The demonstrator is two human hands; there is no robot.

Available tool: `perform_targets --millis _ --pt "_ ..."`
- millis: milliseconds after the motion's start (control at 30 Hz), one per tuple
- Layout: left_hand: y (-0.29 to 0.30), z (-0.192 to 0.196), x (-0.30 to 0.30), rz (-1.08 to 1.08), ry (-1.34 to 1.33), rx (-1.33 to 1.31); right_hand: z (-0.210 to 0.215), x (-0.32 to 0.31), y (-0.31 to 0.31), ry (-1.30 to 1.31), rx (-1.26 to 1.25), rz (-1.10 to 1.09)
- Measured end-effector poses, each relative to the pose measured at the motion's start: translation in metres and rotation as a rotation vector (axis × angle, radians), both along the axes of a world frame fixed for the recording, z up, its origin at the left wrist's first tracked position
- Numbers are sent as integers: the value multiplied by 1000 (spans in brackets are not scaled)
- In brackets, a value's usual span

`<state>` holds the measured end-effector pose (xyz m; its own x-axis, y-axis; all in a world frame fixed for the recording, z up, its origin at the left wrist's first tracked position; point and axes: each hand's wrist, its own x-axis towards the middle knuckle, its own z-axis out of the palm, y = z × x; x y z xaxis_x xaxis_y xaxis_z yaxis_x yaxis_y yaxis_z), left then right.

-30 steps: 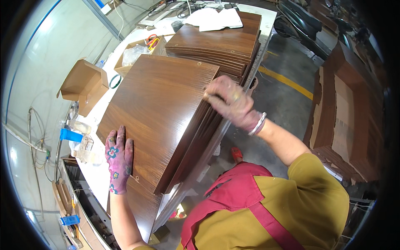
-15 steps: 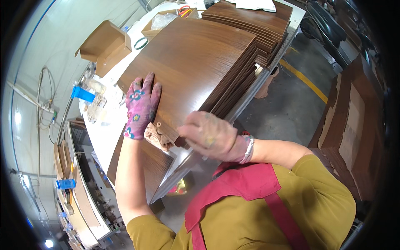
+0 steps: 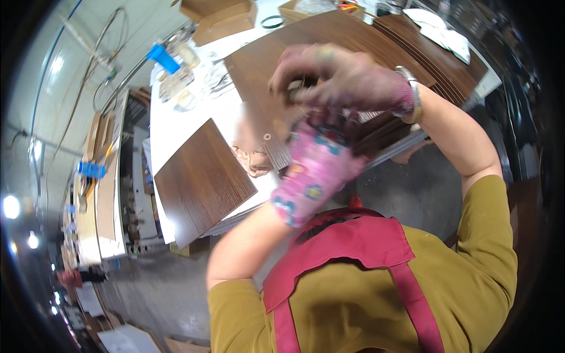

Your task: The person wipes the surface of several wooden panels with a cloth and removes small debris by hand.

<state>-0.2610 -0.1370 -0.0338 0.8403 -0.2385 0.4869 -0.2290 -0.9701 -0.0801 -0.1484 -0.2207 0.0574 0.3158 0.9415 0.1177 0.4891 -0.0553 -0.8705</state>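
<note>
A stack of dark brown wood-grain panels (image 3: 253, 59) lies on the white table. My right hand (image 3: 359, 79), in a dirty pinkish glove, is above the stack with its fingers curved; motion blurs them, and whether anything is between them is unclear. Just below it, my left hand (image 3: 318, 167), in a pink flower-patterned glove, reaches over the near edge of the stack. Its fingers are smeared and partly behind the right hand. A crumpled tan cloth (image 3: 254, 163) lies by the stack's near corner. To its left, a single brown panel (image 3: 203, 179) rests at the table's edge.
On the white table (image 3: 176, 120) stand a blue cup (image 3: 163, 57), small bottles, an open cardboard box (image 3: 220, 23) and a green ring (image 3: 272, 22). Another panel stack (image 3: 406, 50) at the back right carries a white cloth (image 3: 438, 35). Shelving (image 3: 109, 200) stands at the left.
My left hand has left the top panel's surface and shifted right. My right hand has moved farther out over the stack. The view has turned, showing more of the single panel at left.
</note>
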Motion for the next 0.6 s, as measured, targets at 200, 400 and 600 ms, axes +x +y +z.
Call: perform_targets --millis 200,400,600 --pt "-30 -16 4 103 349 -292 -30 4 52 -512 -27 690" --pt "-44 -7 5 220 306 -292 -37 11 82 -636 -38 939" --pt "-39 -2 12 172 175 -286 -39 67 127 -729 49 841"
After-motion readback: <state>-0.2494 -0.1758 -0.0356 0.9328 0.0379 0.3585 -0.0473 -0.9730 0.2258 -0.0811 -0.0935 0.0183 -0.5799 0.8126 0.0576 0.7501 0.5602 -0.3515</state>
